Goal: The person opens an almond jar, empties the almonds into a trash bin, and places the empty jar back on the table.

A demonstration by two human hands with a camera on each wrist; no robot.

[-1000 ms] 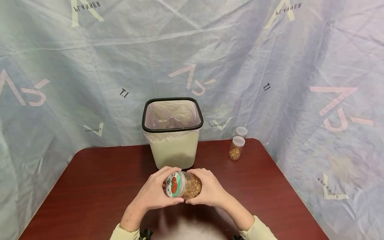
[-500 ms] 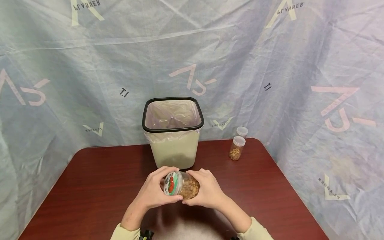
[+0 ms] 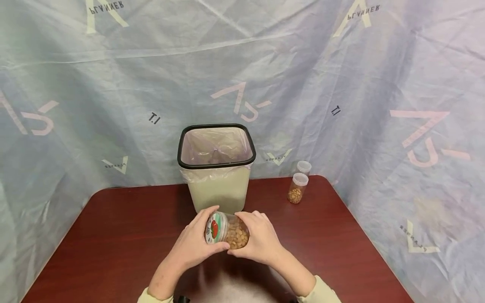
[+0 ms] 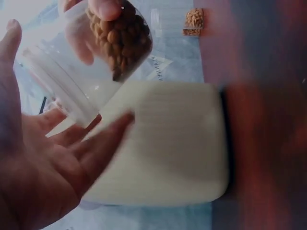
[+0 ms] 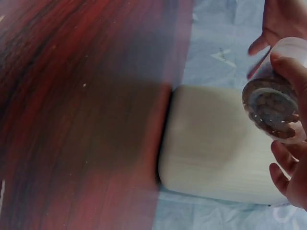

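A clear plastic jar [image 3: 236, 233] lies tilted on its side above the table, partly filled with small brown nut-like pieces. Its lid [image 3: 217, 227], with a red and green picture label, points to the left. My right hand [image 3: 261, 237] grips the jar's base end, thumb below and fingers above. Around the lid, my left hand [image 3: 193, 240] stands spread. In the left wrist view, the left fingers [image 4: 103, 148] are extended beside the lid, and the thumb is apart from it. The right wrist view shows the jar's round bottom [image 5: 271, 108] and the right fingers around it.
Right behind the hands stands a cream bin [image 3: 217, 189] with a black rim and a plastic liner. Two clear jars [image 3: 297, 191] with white lids stand at the back right of the dark red table [image 3: 125, 235]. A printed cloth [image 3: 212, 63] hangs behind.
The left fingers have loosened and spread away from the lid. The jar has shifted slightly left and up, with its label turned. The right hand keeps its grip.
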